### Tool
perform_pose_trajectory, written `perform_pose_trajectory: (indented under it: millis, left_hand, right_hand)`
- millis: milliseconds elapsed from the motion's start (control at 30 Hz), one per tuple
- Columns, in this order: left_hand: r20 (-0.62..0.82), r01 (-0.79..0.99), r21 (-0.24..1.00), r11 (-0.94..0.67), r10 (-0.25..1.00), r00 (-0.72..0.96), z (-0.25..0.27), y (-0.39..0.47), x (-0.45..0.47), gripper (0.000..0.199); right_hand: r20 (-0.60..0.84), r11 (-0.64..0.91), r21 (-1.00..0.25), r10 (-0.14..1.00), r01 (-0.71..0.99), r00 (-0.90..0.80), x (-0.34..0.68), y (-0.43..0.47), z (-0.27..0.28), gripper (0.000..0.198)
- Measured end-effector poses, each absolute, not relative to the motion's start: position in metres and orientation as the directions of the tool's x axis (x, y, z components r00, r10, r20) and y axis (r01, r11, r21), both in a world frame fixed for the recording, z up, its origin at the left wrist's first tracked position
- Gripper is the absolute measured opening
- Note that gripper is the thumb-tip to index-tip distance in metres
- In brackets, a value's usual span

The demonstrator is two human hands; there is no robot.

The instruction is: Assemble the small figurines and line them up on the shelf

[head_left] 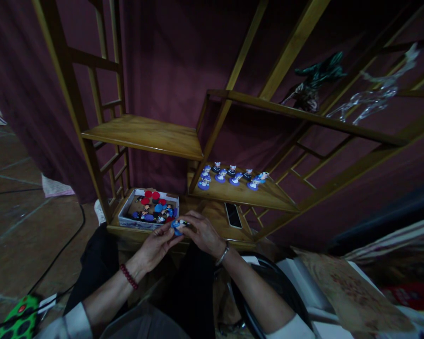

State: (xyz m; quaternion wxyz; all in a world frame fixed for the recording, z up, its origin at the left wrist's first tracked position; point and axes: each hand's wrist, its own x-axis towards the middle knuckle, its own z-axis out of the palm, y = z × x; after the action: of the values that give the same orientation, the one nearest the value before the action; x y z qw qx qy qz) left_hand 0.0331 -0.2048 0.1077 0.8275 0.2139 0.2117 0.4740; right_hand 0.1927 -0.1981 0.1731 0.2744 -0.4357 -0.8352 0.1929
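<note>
Between my two hands, in front of the low shelf, is a small toy figurine [178, 227] with a blue base. My left hand [159, 245] has its fingers closed on the base side. My right hand [204, 234] grips the figurine's other end; its fingers partly cover it. Just beyond my left hand stands an open white box [136, 223] holding several small figurines and red and blue discs. Several figurines on purple bases, among them one at the front left [204, 182], stand in rows on the raised wooden shelf [229, 197].
A phone [233, 215] lies on the lowest board at right. An upper board [144, 134] juts out at left. A green sculpture [313, 77] and a clear glass animal [371, 96] stand high right. Cables and a green spotted object [19, 318] lie on the floor.
</note>
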Motion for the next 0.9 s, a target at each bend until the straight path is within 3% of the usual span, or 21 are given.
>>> perform_pose_trajectory:
  millis: [333, 567, 733, 900]
  left_hand:
    - [-0.157, -0.730, 0.539, 0.419, 0.902, 0.402, 0.109, -0.204, 0.035, 0.019]
    - [-0.170, -0.739, 0.521, 0.428, 0.900, 0.401, 0.112, -0.202, 0.037, 0.021]
    - [-0.177, -0.757, 0.488, 0.434, 0.899, 0.401, 0.115, -0.201, 0.044, 0.018]
    - [-0.194, -0.761, 0.480, 0.437, 0.899, 0.394, 0.124, -0.200, 0.052, 0.014]
  right_hand:
    - [0.323, 0.511, -0.544, 0.860, 0.666, -0.395, 0.187, -0.200, 0.165, 0.022]
    - [0.339, 0.491, -0.598, 0.871, 0.633, -0.355, 0.189, -0.201, 0.166, 0.029]
    - [0.389, 0.457, -0.638, 0.886, 0.620, -0.253, 0.192, -0.201, 0.156, 0.042]
    - [0.396, 0.387, -0.656, 0.907, 0.648, -0.141, 0.196, -0.203, 0.150, 0.035]
